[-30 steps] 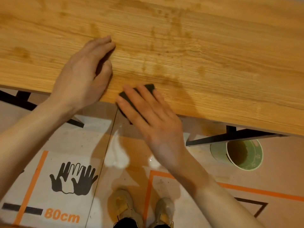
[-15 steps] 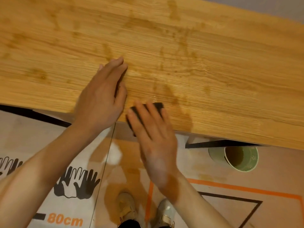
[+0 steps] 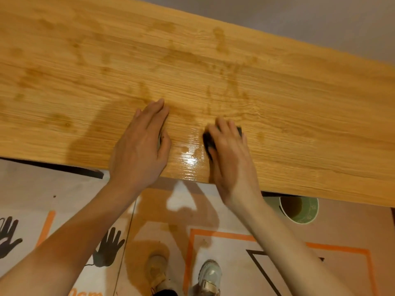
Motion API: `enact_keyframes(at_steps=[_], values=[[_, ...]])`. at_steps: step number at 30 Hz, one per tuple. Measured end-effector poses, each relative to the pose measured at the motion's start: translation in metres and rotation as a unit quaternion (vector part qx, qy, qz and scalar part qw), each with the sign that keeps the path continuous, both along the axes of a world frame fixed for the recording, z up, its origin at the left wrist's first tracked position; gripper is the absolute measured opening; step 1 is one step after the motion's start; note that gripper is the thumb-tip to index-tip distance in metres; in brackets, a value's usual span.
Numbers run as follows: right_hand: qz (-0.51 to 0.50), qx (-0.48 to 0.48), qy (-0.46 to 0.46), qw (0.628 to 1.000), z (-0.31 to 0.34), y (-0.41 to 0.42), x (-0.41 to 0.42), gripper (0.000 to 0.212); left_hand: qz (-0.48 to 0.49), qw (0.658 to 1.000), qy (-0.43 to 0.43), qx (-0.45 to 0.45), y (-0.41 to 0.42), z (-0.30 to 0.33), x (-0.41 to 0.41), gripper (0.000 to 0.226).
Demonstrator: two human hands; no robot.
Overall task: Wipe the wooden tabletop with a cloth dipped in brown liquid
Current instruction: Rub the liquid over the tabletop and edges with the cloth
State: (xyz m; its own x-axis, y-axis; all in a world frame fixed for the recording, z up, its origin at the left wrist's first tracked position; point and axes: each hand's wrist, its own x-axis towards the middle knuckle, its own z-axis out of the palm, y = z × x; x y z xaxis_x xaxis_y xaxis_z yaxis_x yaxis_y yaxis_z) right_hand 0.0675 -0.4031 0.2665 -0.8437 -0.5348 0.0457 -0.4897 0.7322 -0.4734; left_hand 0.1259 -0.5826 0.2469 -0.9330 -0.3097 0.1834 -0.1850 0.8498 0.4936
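Note:
The wooden tabletop (image 3: 277,99) fills the upper half of the view, blotched with brown stains. A wet glossy patch (image 3: 190,161) shines near its front edge. My right hand (image 3: 230,159) presses flat on a dark cloth (image 3: 208,141), which peeks out on both sides of my fingers. My left hand (image 3: 141,148) rests flat on the wood just left of the wet patch, fingers together, holding nothing. A green paper cup (image 3: 299,207) of brown liquid stands on the floor below the table's front edge, partly hidden by it.
The floor (image 3: 342,227) carries a printed mat with orange lines, black hand prints and brown spills. My two shoes (image 3: 183,274) stand close to the table. A grey wall (image 3: 320,18) lies beyond the far edge of the tabletop.
My right hand has slid the cloth from the front edge farther onto the tabletop and rightward, leaving a wet shine. The view has tilted up, showing more table and the wall.

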Motion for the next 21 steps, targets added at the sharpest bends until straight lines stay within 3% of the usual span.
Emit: enact_keyframes(at_steps=[4, 9, 16, 21], values=[[-0.052, 0.004, 0.027, 0.998, -0.002, -0.036, -0.021, 0.047, 0.000, 1.000, 0.004, 0.004, 0.000, 0.001, 0.000, 0.048], [0.038, 0.014, -0.002, 0.999, 0.004, 0.004, 0.068, 0.044, 0.001, 1.000, 0.006, 0.015, 0.001, 0.001, 0.000, 0.048], [-0.029, 0.025, 0.035, 0.999, -0.003, -0.049, -0.027, 0.045, -0.003, 1.000, -0.011, 0.011, -0.002, 0.003, -0.002, 0.049], [0.001, 0.017, 0.031, 0.999, -0.002, -0.013, 0.027, 0.043, 0.000, 1.000, -0.004, 0.016, -0.001, 0.003, 0.001, 0.048]])
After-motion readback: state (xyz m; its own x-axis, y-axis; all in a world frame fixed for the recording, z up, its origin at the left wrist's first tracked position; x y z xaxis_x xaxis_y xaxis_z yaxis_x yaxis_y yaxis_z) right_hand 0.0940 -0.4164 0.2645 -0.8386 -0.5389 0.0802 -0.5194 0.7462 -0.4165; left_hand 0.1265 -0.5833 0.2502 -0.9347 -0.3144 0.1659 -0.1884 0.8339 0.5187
